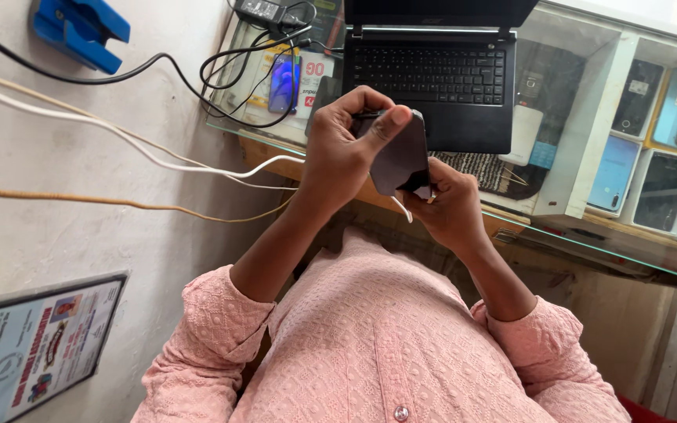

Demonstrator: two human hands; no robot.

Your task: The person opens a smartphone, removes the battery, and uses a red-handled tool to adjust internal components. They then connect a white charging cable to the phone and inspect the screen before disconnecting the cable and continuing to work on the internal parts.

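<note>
Both my hands hold a dark phone (403,159) in front of my chest, tilted, with its dark back showing. My left hand (342,153) wraps its upper part, thumb laid over the top edge, and a thin dark piece (367,116) shows between the fingertips. My right hand (450,205) grips the lower end from beneath. A short white cable (403,210) hangs from the phone's lower end between my hands. I cannot tell whether it is plugged in.
An open black laptop (432,74) sits on a glass counter (558,227) with boxed phones (652,117) in compartments below. A charger brick and black cables (260,31) lie at its left end. White and tan cables (119,133) run along the wall, near a blue object (80,30) and a framed poster (37,345).
</note>
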